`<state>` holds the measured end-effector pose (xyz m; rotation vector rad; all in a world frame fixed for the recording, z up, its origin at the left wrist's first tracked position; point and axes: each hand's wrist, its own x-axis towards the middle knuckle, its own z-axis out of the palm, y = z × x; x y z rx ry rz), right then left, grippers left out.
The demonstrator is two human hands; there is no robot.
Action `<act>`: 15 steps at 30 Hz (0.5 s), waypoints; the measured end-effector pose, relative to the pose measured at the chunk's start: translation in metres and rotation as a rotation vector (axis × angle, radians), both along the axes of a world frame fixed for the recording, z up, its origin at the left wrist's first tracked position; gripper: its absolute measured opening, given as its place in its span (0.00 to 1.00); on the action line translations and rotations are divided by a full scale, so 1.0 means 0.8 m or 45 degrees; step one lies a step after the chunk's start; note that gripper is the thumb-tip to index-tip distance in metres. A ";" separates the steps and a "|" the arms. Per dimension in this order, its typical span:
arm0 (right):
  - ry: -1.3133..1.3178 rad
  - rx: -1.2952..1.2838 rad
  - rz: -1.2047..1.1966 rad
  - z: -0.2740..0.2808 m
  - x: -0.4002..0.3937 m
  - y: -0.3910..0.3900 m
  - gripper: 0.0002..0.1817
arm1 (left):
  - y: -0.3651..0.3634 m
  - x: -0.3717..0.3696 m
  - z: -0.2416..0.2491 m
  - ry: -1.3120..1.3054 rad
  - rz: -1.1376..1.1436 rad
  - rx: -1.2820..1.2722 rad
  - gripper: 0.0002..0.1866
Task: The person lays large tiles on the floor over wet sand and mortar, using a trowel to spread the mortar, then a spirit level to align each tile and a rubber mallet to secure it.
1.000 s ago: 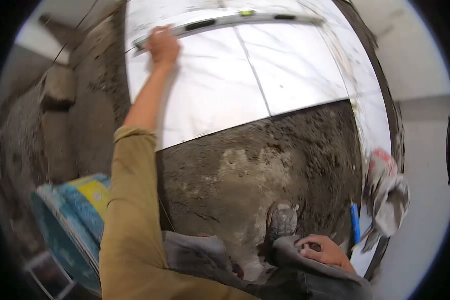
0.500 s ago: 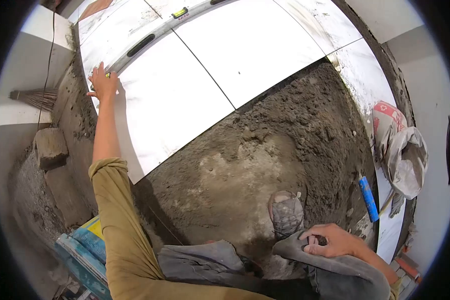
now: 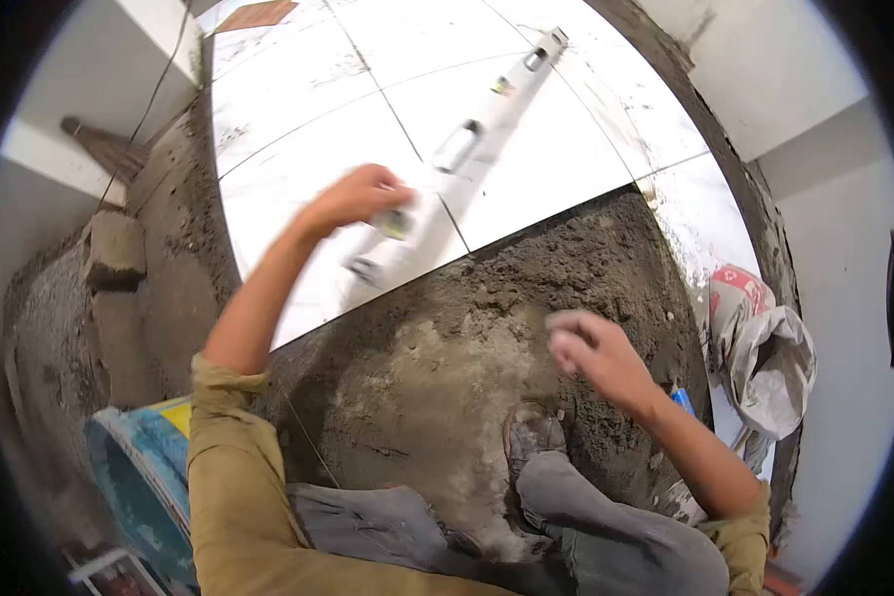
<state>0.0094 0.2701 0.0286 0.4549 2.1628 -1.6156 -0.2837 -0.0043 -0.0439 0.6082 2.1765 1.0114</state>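
A long spirit level [image 3: 515, 97] lies slantwise over the large white floor tiles [image 3: 308, 214], its near end blurred by motion. My left hand [image 3: 360, 197] is closed round it by the vial close to that end. Over the wet mortar bed [image 3: 606, 243] hovers my right hand [image 3: 598, 356], slightly smeared, its fingers half curled with a gap to the thumb. Nothing shows in that hand. The near tile edge borders the rough mortar, and my shoe [image 3: 536, 435] stands on the bare patch below.
At the right a torn white sack [image 3: 765, 363] stands by the wall, with a blue tube [image 3: 682, 399] partly behind my forearm. A blue bucket [image 3: 134, 472] sits at lower left. Concrete blocks [image 3: 114, 248] and a broom [image 3: 104, 149] are along the left side.
My left hand has moved right and toward me, swinging the level's near end with it. My right hand has risen from my knee and moved forward over the mortar.
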 end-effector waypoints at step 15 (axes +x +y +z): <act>0.143 0.597 -0.536 -0.055 -0.074 0.163 0.34 | -0.026 -0.041 -0.130 0.735 0.125 -0.278 0.32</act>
